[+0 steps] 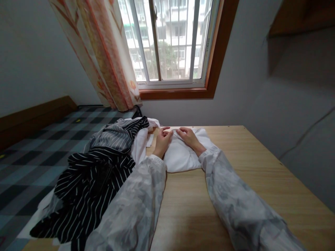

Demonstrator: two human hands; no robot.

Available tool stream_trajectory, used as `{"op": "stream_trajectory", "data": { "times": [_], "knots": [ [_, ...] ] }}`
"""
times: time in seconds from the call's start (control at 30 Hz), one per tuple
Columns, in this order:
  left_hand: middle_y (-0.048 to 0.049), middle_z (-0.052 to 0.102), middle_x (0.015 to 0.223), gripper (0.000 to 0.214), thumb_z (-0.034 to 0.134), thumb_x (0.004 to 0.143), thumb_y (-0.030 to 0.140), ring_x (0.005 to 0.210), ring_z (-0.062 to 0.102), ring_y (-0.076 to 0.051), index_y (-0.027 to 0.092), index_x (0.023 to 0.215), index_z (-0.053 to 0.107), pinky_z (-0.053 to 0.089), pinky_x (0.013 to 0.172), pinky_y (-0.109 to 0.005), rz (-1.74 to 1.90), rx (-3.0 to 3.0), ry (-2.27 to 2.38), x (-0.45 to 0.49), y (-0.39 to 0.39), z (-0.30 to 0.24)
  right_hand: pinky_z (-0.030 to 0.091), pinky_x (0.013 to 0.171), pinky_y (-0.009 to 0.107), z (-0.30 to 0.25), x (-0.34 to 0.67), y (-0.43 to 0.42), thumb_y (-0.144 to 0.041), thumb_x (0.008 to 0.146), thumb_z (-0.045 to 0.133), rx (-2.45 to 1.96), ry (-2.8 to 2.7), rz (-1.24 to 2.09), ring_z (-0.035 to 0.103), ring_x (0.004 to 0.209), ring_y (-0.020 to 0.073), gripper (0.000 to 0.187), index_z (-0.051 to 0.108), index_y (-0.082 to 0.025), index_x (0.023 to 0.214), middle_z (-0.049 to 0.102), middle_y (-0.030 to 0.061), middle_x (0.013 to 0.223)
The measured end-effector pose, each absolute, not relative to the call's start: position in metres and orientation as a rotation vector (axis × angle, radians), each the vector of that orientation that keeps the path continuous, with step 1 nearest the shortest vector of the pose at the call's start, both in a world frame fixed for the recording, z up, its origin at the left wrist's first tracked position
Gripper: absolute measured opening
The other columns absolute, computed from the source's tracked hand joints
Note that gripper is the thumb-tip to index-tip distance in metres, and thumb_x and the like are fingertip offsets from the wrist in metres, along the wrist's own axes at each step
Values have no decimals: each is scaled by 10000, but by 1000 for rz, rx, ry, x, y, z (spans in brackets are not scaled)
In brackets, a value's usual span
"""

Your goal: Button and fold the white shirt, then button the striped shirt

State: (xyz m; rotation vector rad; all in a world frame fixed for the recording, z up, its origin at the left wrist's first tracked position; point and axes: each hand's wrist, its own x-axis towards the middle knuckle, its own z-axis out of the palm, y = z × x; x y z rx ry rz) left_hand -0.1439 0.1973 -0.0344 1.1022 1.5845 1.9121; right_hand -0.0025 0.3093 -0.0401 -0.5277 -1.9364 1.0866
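A white piece of folded clothing [181,157] lies on the wooden tabletop; its exact kind does not show. At its far left edge, my left hand [163,141] pinches the fabric between thumb and finger, the other fingers loosely curled. Close beside it, my right hand [190,138] grips the far edge with fingertips pressed together. The cloth's right part spreads out past my right wrist, and its near edge lies flat on the wood.
To the left, a heap with a black white-striped garment [96,174] and other clothes spills over the table [251,167] and the checked bed [28,164]. A small white card [150,140] lies by my left hand. Beyond are a curtain [104,52] and a window [172,45].
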Motion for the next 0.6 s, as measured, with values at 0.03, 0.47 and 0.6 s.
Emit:
{"op": "stream_trajectory", "data": {
  "times": [0.03, 0.47, 0.6],
  "knots": [
    [21, 663, 768, 409, 872, 791, 465, 658, 533, -135, 187, 1071, 766, 387, 633, -268, 1888, 1106, 1537, -145, 197, -34, 424, 752, 318, -39, -2, 308, -623, 937, 617, -515, -1927, 1118, 532, 780, 194, 449, 615, -235, 713, 607, -1, 742],
    [-74, 782, 841, 321, 897, 704, 393, 707, 686, -197, 160, 874, 757, 519, 668, -314, 1544, 839, 1184, -161, 186, -22, 311, 587, 274, -28, 11, 301, -759, 679, 894, -439, -1811, 1765, 426, 640, 129, 600, 654, -214, 752, 549, -34, 682],
    [-90, 760, 795, 333, 878, 744, 448, 678, 677, -206, 179, 841, 707, 527, 644, -330, 1504, 812, 1163, -160, 190, -24, 319, 589, 278, -31, 9, 299, -797, 693, 884, -412, -1835, 1765, 434, 635, 132, 629, 664, -212, 763, 560, -33, 682]
  ]
}}
